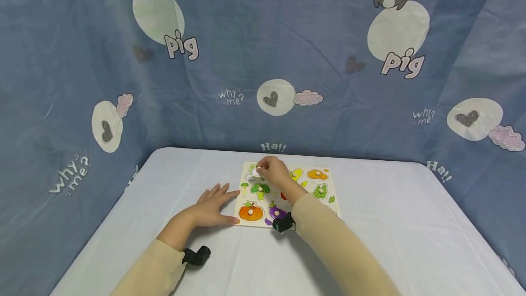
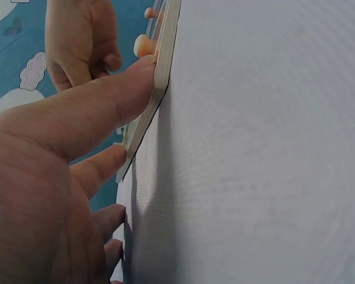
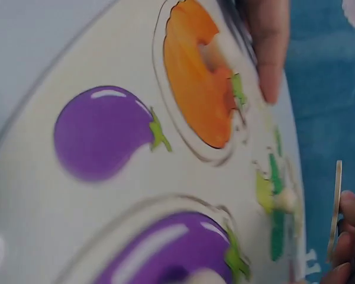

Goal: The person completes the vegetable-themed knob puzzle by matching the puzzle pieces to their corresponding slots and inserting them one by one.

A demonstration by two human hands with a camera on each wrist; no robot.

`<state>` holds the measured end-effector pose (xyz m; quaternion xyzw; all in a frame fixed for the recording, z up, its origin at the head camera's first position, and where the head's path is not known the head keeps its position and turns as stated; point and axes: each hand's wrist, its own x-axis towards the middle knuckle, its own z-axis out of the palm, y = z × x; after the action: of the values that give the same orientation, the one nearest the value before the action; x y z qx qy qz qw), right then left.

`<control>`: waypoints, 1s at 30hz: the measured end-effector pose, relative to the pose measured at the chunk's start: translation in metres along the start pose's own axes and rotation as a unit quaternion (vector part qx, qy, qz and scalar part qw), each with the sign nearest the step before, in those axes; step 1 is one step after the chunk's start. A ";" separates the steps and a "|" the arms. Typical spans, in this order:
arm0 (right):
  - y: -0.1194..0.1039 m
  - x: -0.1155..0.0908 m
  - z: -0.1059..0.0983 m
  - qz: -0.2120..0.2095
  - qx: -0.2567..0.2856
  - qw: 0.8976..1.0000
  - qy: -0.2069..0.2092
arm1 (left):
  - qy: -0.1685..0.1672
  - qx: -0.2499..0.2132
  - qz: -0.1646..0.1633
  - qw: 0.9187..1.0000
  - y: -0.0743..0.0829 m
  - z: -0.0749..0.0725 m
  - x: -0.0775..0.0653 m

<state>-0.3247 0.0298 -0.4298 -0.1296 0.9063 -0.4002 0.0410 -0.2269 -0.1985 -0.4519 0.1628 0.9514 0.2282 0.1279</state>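
A flat wooden vegetable puzzle board (image 1: 242, 198) lies on the table. Over its far left part, my right hand (image 1: 274, 171) pinches a thin puzzle piece (image 3: 336, 204), seen edge-on and clear of the board in the right wrist view; its picture is mostly hidden. My left hand (image 1: 211, 208) lies at the board's left side with fingers spread. Its thumb (image 2: 127, 89) rests on the near left corner and a finger touches the left edge. Knobbed pieces sit in the board, among them a pumpkin (image 1: 245, 214), an eggplant (image 1: 273, 210) and broccoli (image 1: 259, 186).
A white cloth covers the table (image 1: 382, 223). Behind it hangs a blue curtain (image 1: 328, 127) with pig prints. Black wrist cameras are strapped on both arms, the right one (image 1: 282, 223) above the board's near edge. The right forearm hides part of the board.
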 end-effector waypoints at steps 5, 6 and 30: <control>0.000 0.009 0.013 0.018 0.015 1.000 -0.001 | 0.000 0.000 0.004 1.000 -0.001 -0.001 0.000; 0.000 0.010 0.015 0.019 0.015 1.000 0.001 | -0.001 0.000 0.005 1.000 -0.001 -0.001 0.000; 0.000 0.017 0.034 0.030 -0.041 0.999 0.005 | -0.001 -0.002 0.004 1.000 0.002 -0.003 -0.003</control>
<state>-0.3350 0.0006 -0.4524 -0.1018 0.9256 -0.3621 0.0430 -0.2250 -0.1994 -0.4480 0.1669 0.9500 0.2307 0.1280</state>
